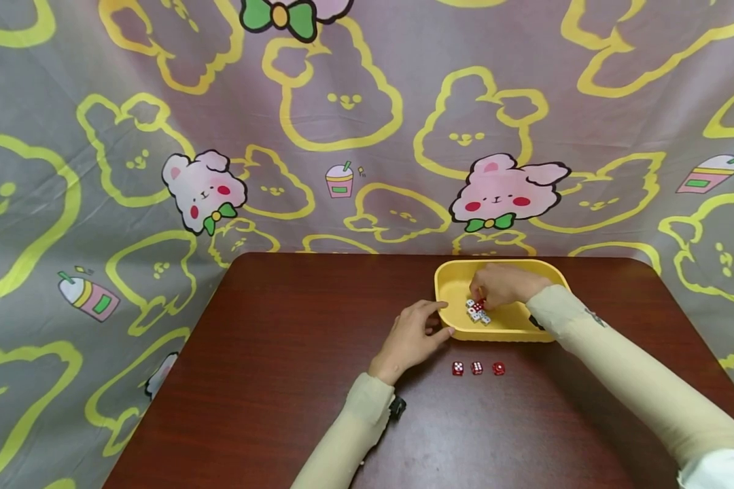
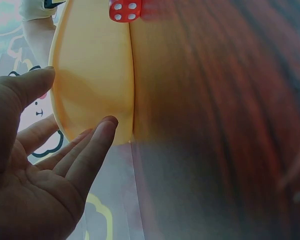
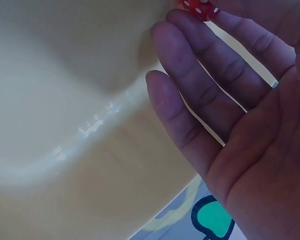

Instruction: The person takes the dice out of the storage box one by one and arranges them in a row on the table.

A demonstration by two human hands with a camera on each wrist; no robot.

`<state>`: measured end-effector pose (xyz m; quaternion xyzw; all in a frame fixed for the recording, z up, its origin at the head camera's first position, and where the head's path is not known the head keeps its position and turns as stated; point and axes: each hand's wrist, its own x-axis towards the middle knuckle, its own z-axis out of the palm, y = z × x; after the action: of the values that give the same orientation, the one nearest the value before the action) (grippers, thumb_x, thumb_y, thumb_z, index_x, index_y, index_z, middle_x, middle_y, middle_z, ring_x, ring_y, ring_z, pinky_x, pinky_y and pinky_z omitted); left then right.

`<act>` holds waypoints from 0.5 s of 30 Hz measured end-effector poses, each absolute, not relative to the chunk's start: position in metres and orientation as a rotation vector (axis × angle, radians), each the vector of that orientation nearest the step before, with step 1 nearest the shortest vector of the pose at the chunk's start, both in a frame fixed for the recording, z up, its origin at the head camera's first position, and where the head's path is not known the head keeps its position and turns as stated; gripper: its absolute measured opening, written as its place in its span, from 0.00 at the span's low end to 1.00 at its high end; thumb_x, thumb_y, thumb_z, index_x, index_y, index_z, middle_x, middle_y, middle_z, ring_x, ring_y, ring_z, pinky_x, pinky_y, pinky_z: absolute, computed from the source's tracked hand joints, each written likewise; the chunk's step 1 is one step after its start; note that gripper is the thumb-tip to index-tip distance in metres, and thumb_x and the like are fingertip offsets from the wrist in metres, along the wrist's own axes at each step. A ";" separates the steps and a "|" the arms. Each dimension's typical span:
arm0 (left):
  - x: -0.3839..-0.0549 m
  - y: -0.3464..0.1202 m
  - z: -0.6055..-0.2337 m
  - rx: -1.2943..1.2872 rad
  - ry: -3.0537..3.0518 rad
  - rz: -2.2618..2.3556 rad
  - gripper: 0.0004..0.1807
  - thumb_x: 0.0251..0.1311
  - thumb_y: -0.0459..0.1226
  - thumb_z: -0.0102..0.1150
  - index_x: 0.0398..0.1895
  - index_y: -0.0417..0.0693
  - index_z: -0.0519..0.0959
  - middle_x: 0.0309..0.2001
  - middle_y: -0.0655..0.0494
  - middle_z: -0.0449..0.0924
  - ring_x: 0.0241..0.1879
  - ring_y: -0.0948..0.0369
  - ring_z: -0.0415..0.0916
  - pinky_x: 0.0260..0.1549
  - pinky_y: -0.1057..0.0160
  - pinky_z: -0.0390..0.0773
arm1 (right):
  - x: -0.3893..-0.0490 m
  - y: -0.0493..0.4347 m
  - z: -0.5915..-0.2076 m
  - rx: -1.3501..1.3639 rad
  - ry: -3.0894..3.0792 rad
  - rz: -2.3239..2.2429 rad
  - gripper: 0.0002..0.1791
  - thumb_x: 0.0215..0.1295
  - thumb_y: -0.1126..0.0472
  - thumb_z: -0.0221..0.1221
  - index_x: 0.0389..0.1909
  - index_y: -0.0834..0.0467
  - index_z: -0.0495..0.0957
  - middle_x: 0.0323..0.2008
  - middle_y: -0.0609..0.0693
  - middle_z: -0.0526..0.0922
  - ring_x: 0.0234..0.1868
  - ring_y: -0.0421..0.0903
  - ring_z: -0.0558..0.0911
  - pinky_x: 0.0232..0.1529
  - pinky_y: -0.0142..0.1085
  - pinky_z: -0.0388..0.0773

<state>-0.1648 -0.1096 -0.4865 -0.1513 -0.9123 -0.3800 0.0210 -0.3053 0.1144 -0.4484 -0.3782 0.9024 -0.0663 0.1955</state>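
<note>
A yellow tray (image 1: 465, 334) stands toward the back right of the table. My right hand (image 1: 506, 285) reaches down into it. Between its thumb and fingers, in the right wrist view, it pinches a red die (image 3: 201, 9), partly cut off by the frame edge. Several white dice (image 1: 484, 318) lie clustered on the tray floor below the fingertips, with red among them. At the tray's left end, my left hand (image 1: 411, 336) rests its outstretched fingers and thumb against the rim. Three red dice (image 1: 477, 367) sit in a spaced row on the table before the tray.
The dark wooden table (image 1: 293, 339) extends left and forward of the tray. Behind it hangs a grey cloth (image 1: 397, 163) with yellow outlines and cartoon bears. The right forearm (image 1: 624, 360) passes over the tray's front right corner.
</note>
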 end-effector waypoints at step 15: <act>-0.165 -0.110 -0.487 -0.473 -2.826 -1.182 0.28 0.69 0.44 0.68 0.70 0.49 0.77 0.64 0.51 0.81 0.53 0.59 0.86 0.50 0.71 0.85 | -0.304 0.117 -0.441 -1.152 2.556 -0.162 0.07 0.54 0.65 0.73 0.27 0.50 0.85 0.26 0.43 0.80 0.28 0.41 0.73 0.30 0.33 0.71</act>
<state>-0.1647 -0.1095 -0.4870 -0.1527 -0.9115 -0.3814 0.0212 -0.3039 0.1174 -0.4409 -0.4046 0.8975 -0.0570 0.1660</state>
